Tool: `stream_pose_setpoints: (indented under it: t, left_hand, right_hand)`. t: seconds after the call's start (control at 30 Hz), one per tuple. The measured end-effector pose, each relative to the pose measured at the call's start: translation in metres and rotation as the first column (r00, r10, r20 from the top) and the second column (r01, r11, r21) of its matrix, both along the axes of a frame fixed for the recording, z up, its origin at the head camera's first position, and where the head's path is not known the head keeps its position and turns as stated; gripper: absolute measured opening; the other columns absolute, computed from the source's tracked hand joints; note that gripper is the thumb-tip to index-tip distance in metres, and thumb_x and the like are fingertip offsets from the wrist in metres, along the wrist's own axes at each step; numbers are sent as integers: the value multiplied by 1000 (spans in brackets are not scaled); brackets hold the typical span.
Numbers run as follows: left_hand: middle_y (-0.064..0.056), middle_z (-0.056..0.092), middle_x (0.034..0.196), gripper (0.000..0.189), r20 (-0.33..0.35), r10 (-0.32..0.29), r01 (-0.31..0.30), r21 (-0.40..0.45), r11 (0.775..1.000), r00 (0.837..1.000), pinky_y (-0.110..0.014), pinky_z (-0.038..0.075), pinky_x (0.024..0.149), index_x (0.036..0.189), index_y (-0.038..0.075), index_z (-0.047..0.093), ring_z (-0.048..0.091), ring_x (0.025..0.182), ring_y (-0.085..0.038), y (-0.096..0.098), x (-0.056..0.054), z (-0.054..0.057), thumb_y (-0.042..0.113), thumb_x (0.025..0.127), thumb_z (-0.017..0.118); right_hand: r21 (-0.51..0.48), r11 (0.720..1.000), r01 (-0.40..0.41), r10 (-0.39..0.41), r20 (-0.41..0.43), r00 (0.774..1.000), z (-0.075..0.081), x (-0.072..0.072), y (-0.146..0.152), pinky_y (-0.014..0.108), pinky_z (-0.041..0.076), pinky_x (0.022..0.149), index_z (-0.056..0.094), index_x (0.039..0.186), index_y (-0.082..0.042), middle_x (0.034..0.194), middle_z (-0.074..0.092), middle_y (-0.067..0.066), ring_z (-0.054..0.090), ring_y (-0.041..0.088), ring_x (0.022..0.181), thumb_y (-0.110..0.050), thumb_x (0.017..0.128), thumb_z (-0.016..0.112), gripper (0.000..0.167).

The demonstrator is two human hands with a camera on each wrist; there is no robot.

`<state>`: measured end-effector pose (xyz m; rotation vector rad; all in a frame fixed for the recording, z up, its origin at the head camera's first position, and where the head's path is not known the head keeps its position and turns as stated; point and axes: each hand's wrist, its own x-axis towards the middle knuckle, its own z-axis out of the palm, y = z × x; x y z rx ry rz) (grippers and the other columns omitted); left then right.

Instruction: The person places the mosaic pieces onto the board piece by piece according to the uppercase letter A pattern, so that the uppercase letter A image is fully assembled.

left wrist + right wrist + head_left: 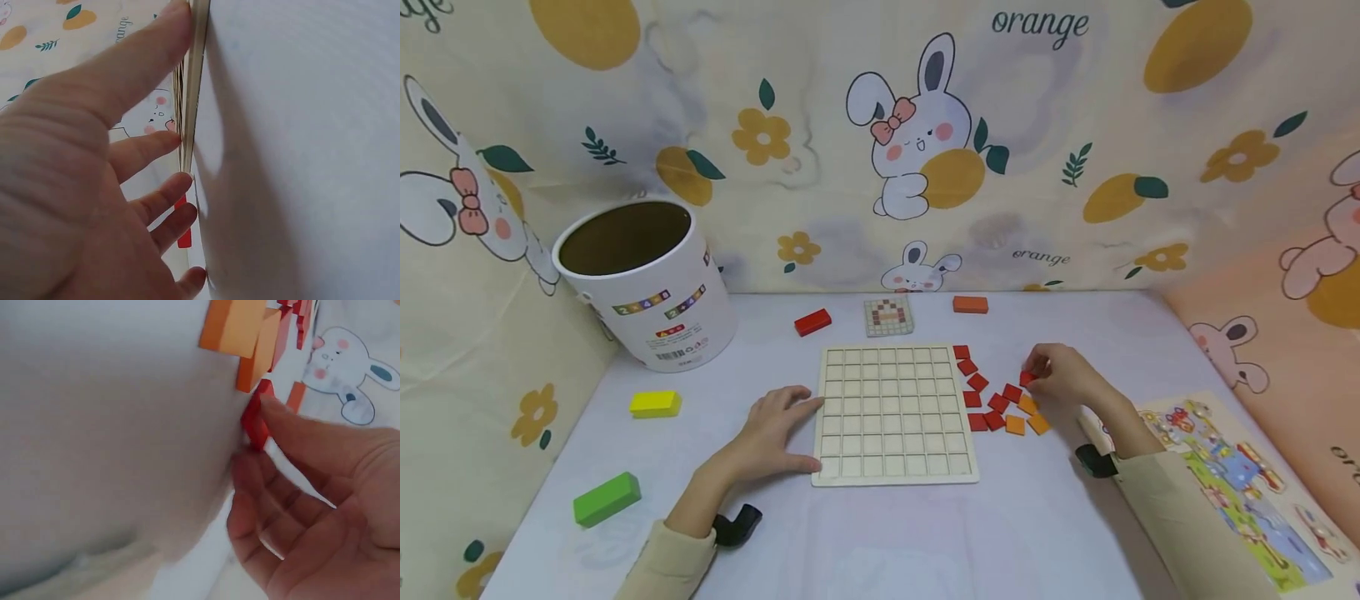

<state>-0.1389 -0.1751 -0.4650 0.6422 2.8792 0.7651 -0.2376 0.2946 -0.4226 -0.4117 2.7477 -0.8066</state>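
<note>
A pale wooden grid board (891, 412) lies flat on the white table, its cells bare. My left hand (775, 433) lies flat with straight fingers against the board's left edge (190, 94). Right of the board is a scatter of small red tiles (981, 392) and orange tiles (1028, 417). My right hand (1060, 375) pinches one red tile (1027, 377) at the scatter's right side; in the right wrist view the red tile (255, 419) sits between thumb and fingers, close to orange tiles (240, 331).
A white tub (643, 283) stands open at the back left. A pattern card (888, 317), a red block (812, 322) and an orange block (970, 304) lie behind the board. Yellow (655, 404) and green (606, 498) blocks lie left. A picture puzzle (1232, 483) lies right.
</note>
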Motion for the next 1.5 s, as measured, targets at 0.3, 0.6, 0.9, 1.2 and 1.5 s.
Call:
stream_pose_setpoints:
  t: [0.3,0.6,0.9,1.2,1.5]
  left_hand:
    - [-10,41,149,92,54,-28,23,91,996,998,-59,30,107,145,14,53,33,136,-32,-1,-2,-2,47,67,89]
    - [-9,38,153,90,61,-35,30,80,996,998,-57,31,105,146,16,52,33,136,-31,-3,-2,-3,48,69,88]
    - [-8,37,154,91,67,-37,31,87,996,997,-57,32,104,146,17,52,33,136,-31,-2,-3,-2,49,69,88]
    - [-9,38,153,90,67,-40,35,83,996,997,-56,32,104,146,16,52,34,135,-30,-2,-3,-1,49,70,88]
    - [-9,38,153,90,67,-40,33,93,995,997,-56,31,104,145,16,53,34,134,-31,-1,-3,-1,48,69,88]
  right_hand:
    - [-155,988,11,-14,-20,1000,7,-16,-13,27,50,66,65,104,5,90,61,14,55,26,78,3,91,66,14]
    - [-325,937,-128,135,-2,991,2,-42,-107,36,56,70,68,111,7,94,60,17,64,30,77,3,94,63,18]
    - [-323,909,-263,272,-19,962,-5,-59,-172,30,46,65,69,109,7,87,61,15,54,23,71,6,93,62,18]
    - [-294,923,-248,253,-23,967,-14,-62,-189,31,48,78,68,98,2,89,62,10,56,21,83,6,90,67,9]
    - [-242,948,-207,214,1,977,-11,-60,-190,33,47,76,73,96,0,87,64,8,57,21,82,2,91,68,8]
